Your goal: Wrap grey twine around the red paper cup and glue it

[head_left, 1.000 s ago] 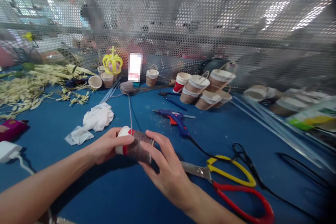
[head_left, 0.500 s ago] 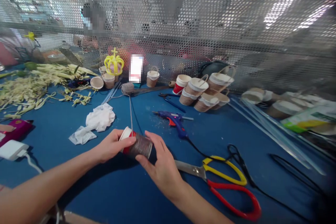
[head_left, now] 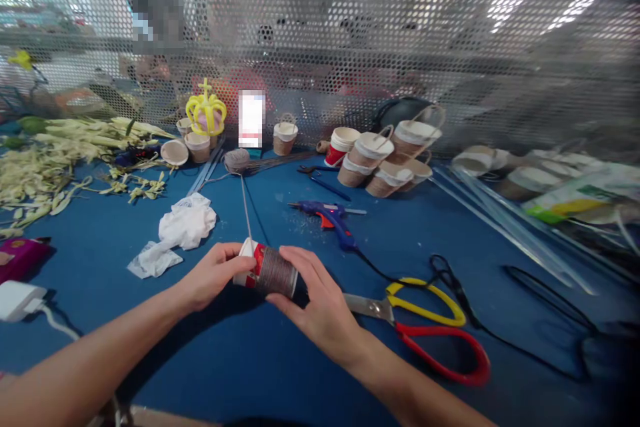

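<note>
Lying sideways between my hands is a red and white paper cup (head_left: 277, 271), part of its wall wrapped in grey-brown twine. My left hand (head_left: 220, 273) grips the white rim end, its thumb on the cup's side. Fingers and thumb of my right hand (head_left: 315, 293) close around the wrapped base end. A taut strand of twine (head_left: 245, 207) runs from the cup's rim end to a ball of twine (head_left: 237, 161) farther back on the blue table. Large scissors (head_left: 385, 310) with a yellow and a red handle lie right beside my right hand.
A blue glue gun (head_left: 330, 217) lies beyond my hands, its black cord trailing right. Pliers (head_left: 325, 180) and several twine-wrapped cups (head_left: 373, 150) stand behind it. White crumpled tissue (head_left: 187, 221) lies left. Clear glue sticks (head_left: 505, 227) lie right. A perforated metal screen (head_left: 310, 33) closes the back.
The cup has turned in my hands, showing more of its red side and wrapped wall. Both hands have shifted slightly right in view, and the camera view has moved a little.
</note>
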Action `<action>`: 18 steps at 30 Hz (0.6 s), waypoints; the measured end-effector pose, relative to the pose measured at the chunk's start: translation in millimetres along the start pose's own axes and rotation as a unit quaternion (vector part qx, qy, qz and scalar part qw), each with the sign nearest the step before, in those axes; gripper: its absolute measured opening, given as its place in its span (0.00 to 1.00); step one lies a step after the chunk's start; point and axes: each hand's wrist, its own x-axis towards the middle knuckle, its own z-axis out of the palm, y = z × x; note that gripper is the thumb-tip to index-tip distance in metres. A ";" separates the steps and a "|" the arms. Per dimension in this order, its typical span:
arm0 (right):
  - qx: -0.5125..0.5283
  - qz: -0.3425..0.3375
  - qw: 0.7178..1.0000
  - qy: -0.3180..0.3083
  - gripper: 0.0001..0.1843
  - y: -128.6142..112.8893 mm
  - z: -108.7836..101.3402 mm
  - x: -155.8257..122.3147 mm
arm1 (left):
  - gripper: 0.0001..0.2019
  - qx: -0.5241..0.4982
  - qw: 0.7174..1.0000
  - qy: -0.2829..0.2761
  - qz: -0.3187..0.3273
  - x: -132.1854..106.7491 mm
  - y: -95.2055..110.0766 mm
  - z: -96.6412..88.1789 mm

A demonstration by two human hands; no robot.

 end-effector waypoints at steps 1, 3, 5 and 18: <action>0.001 0.000 1.000 -0.001 0.29 0.5 0.3 -0.3 | 0.11 -0.003 1.000 -0.002 -0.002 0.2 0.3 0.3; 0.003 -0.002 1.000 -0.005 0.29 1.3 0.6 -1.1 | 0.13 0.005 1.000 -0.005 -0.005 0.5 1.2 1.6; 0.005 -0.009 1.000 -0.009 0.30 1.5 0.2 -1.8 | 0.15 0.027 1.000 0.003 -0.008 0.6 2.1 3.4; 0.006 0.030 0.998 -0.059 0.30 4.0 -0.9 -3.2 | 0.17 0.145 0.989 -0.014 0.028 -2.2 8.2 4.5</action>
